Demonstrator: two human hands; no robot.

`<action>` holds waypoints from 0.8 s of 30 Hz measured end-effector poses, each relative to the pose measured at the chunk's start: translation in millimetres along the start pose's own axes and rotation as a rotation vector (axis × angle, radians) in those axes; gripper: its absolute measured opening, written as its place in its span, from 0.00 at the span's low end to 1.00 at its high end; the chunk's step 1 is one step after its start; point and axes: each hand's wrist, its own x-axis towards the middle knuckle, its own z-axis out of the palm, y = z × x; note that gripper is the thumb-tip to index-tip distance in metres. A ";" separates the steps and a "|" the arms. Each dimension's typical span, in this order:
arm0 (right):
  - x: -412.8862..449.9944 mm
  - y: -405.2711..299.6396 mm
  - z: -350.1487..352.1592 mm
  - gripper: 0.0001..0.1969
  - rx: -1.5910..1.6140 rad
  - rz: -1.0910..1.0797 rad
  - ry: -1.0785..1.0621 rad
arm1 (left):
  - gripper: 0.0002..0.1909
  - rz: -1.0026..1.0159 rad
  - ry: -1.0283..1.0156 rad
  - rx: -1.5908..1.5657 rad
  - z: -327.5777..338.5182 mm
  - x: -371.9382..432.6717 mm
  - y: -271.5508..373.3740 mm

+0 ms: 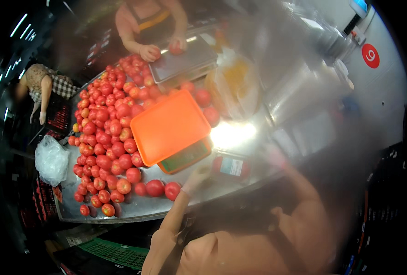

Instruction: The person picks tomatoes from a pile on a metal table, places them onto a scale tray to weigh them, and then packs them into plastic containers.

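Note:
A clear pack of tomatoes with a printed label (231, 167) lies on the metal table (145, 209) in front of me. My left hand (197, 178) is at the pack's left side; blur hides whether its fingers grip it. My right hand (275, 155), also blurred, is over the table to the right of the pack, apart from it. Just beyond my left hand stands a scale with an orange platform (170, 127) and a green panel (186, 158). Loose red tomatoes (102, 115) cover the table's left side, and a few larger tomatoes (155, 188) lie near its front edge.
Across the table a co-worker's hands (150, 52) hold tomatoes at a metal-topped scale (186, 58). A plastic-wrapped yellowish bundle (236, 86) sits beyond the orange scale. At left are a plastic bag (51, 160) and another person bending over black crates (57, 118). A green crate (114, 252) is below.

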 end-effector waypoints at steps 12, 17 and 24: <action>295.3 -24.9 -27.6 0.05 -0.530 -0.279 0.576 | 0.33 0.366 0.294 0.226 30.9 74.7 -27.7; 249.8 -51.8 -67.2 0.04 -0.302 -0.339 0.690 | 0.31 0.571 0.506 0.564 45.6 59.5 -1.0; 99.8 -129.2 -49.6 0.07 0.326 -0.607 -0.040 | 0.25 0.653 0.314 -0.016 75.9 59.4 51.3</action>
